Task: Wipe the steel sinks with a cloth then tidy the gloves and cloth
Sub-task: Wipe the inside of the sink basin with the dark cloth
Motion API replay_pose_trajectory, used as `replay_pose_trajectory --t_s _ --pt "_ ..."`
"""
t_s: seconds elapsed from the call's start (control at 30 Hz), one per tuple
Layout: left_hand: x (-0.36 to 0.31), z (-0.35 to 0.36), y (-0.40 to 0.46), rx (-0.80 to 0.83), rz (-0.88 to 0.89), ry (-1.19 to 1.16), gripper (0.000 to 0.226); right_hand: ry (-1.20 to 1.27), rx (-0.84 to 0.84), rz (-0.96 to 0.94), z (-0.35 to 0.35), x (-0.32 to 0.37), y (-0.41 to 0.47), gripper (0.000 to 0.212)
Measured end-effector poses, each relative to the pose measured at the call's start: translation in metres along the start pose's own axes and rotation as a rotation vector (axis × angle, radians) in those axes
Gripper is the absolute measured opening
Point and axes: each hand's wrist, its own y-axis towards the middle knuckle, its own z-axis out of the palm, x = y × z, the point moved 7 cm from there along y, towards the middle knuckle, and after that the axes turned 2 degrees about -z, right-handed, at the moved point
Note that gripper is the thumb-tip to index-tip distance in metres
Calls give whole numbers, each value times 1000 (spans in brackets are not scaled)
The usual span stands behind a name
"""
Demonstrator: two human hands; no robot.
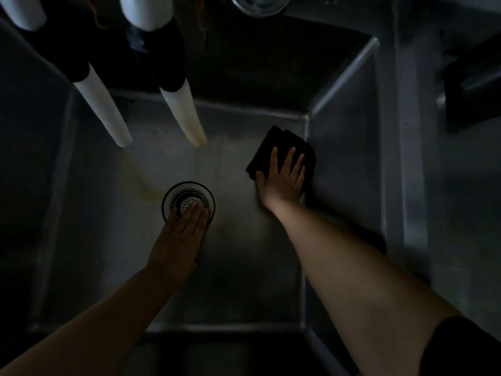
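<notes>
I look straight down into a deep steel sink point(344, 147) in dim light. A folded black cloth point(273, 142) lies on the sink floor in the far right corner, against the right wall. My right hand point(283, 177) presses flat on the cloth with fingers spread. My left hand point(180, 234) lies flat on the sink floor, fingers together, its fingertips over the near rim of the round drain strainer point(187, 198). It holds nothing. No gloves are in view.
Two white pipes point(104, 109) point(187, 118) hang down into the sink at the far left, above yellowish stains. A second steel basin point(455, 213) lies to the right, with a dark object point(471, 85) in it. A round glass bowl point(259, 4) sits at the top edge.
</notes>
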Motion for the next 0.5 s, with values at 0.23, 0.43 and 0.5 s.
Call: replay_pose_trajectory --t_s 0.23,0.43,0.5 --pt "8 7 2 22 -29 -72 114 -36 22 -44 -25 7 62 74" --pt "14 14 4 16 -41 -122 114 -90 67 -140 -18 35 71 74" --pt "17 16 3 19 -64 -148 114 -132 65 -201 -12 43 61 72"
